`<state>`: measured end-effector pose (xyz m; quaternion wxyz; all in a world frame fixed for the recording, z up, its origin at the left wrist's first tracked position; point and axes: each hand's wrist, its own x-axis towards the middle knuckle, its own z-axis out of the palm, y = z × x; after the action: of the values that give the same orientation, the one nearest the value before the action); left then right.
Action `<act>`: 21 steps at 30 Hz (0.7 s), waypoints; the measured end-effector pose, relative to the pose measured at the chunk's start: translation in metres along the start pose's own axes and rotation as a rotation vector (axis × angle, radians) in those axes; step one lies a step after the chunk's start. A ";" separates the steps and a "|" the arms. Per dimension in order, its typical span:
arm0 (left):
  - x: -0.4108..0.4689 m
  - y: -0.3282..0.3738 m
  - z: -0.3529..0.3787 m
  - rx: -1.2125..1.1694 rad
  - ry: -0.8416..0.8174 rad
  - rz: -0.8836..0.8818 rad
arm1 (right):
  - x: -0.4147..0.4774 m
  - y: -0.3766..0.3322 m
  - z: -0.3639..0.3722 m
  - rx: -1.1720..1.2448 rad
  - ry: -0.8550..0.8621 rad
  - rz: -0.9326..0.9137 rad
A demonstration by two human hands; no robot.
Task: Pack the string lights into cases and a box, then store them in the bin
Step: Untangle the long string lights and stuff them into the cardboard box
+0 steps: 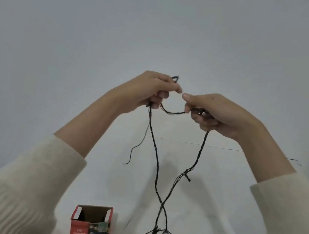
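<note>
The left sleeve (pixel 13 185) and right sleeve (pixel 293 228) are cream knit, thick and ribbed (the ribs run lengthwise), with plain cuffs (pixel 70 152) ending mid-forearm; the left hand (pixel 149 92) and right hand (pixel 217 115) are bare.

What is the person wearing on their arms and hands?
Cream, ribbed knitted sleeves: the left sleeve and right sleeve end partway up the forearms. The left grip and right grip are bare hands, no gloves, rings or watch showing.

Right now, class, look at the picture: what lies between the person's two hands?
In the head view, a short sagging stretch of the string lights bridges the gap between the left hand and the right hand; both hands grip it.
</note>
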<state>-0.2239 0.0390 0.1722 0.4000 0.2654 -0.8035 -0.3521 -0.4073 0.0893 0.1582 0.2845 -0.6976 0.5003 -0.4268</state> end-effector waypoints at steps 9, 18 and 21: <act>-0.009 -0.002 0.002 -0.002 -0.258 -0.143 | 0.007 0.008 0.023 0.169 -0.046 0.063; -0.014 -0.014 0.000 0.000 -0.224 -0.172 | 0.017 0.005 0.021 0.478 0.267 0.044; -0.026 -0.041 0.006 -0.043 -0.317 -0.250 | 0.020 0.005 0.002 0.688 0.493 -0.014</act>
<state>-0.2088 0.0348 0.1263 0.2274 0.2958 -0.8095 -0.4532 -0.4051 0.0690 0.1594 0.3698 -0.4423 0.3770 -0.7249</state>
